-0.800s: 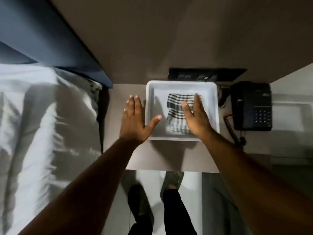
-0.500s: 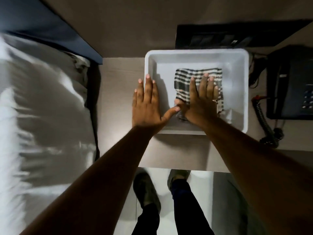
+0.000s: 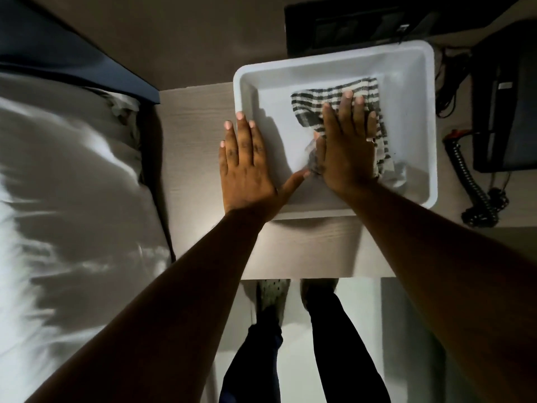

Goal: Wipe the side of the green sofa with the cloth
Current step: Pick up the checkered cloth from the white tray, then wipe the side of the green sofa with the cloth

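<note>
The checked cloth lies in the white tray at the worktop's back edge. The right hand presses flat on it, fingers spread, probably gathering it; the left hand, open, steadies the tray's left rim.

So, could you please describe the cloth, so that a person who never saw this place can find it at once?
Beside the bed stands a pale bedside table, and on it a white rectangular tray. The cloth lies crumpled inside it under the right hand. It is the only fabric with dark and white checks; the bedding is plain white.
</note>
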`<action>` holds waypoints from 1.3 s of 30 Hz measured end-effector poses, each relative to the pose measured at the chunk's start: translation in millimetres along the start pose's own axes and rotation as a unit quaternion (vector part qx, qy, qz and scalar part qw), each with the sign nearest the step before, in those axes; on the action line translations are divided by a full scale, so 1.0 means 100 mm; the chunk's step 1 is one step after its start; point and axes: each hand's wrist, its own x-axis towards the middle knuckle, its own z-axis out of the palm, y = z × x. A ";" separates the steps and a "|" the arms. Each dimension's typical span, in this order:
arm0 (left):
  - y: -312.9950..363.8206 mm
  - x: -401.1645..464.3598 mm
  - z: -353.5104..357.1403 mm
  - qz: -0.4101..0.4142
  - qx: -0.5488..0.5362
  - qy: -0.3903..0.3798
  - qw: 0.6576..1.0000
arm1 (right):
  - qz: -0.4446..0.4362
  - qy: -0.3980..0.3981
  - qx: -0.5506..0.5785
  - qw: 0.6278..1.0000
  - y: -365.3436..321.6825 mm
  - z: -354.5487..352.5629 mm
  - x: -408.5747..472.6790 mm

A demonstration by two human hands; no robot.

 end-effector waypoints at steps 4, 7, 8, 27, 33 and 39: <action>-0.01 -0.01 0.00 0.009 -0.011 0.009 1.000 | 0.118 0.014 0.264 0.957 -0.05 -0.31 0.02; -0.02 -0.02 -0.04 0.034 -0.016 0.001 0.999 | 0.210 0.070 0.385 0.896 -0.07 -0.78 -0.18; -0.04 -0.02 -0.06 0.042 -0.018 -0.004 0.999 | 0.227 0.086 0.430 0.869 -0.09 -0.92 -0.26; 2.32 -1.49 -1.15 0.432 -0.168 0.002 0.886 | 0.330 0.609 0.580 0.428 0.94 -3.21 -4.00; 3.32 -3.40 -0.84 0.589 -0.136 -0.052 0.795 | 0.375 0.735 0.465 0.320 1.06 -3.14 -6.41; 3.71 -5.72 -0.22 0.742 -0.031 -0.132 0.656 | 0.448 0.794 0.360 0.199 0.50 -2.54 -8.60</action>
